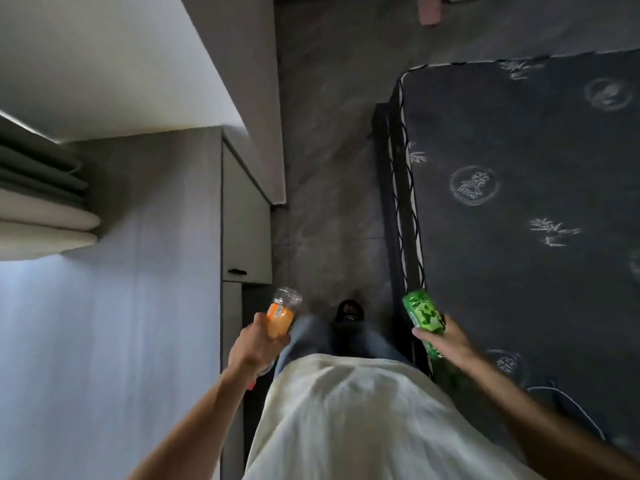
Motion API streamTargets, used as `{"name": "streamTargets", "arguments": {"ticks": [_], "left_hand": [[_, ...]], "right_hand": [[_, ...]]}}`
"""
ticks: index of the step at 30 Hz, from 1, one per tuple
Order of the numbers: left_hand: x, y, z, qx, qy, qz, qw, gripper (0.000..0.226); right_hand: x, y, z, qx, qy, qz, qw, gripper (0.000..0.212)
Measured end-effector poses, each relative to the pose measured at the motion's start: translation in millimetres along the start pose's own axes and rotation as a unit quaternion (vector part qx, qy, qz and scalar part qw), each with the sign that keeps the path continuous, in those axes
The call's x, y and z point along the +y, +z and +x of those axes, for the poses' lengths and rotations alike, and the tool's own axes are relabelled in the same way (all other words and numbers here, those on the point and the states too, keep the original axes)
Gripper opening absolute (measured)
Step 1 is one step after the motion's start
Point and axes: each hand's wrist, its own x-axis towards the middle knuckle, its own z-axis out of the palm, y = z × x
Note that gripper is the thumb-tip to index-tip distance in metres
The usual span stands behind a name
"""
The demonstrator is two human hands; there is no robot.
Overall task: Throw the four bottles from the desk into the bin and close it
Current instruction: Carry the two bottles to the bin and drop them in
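Note:
My left hand [258, 344] grips a clear bottle with an orange label [281, 315], its base pointing up and away from me. My right hand [441, 341] grips a green bottle [423, 315], also held base-up, with more green plastic showing below the hand. Both hands are at waist height on either side of my body. The bin is not in view, and no other bottles are visible.
A grey desk top [121, 323] with a drawer front [246, 230] runs along the left. A dark patterned mattress [519, 220] on a black frame fills the right. Between them is a narrow strip of grey floor [329, 168], where my foot in a black slipper [349, 311] stands.

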Motion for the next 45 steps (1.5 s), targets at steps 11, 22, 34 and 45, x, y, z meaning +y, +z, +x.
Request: {"name": "streamTargets", "arguments": {"ticks": [11,22,34,45], "left_hand": [[25,-58,80,-0.043,-0.098,-0.019,0.994,0.055],[216,-198,231,-0.021,0.018,-0.031,0.999,0.057],[393,-310,367,-0.013,0.026,-0.022,0.999,0.063],[404,-371,420,-0.04,-0.096,-0.015,0.994,0.063]], "right_hand": [[-191,-50,116,0.022,-0.085,-0.027,0.996,0.05],[-225,-93,163,0.05,0.051,0.034,0.997,0.058],[-325,-190,288,0.031,0.079,-0.004,0.996,0.044],[-573,-278,437,0.025,-0.031,-0.008,0.999,0.056]]}}
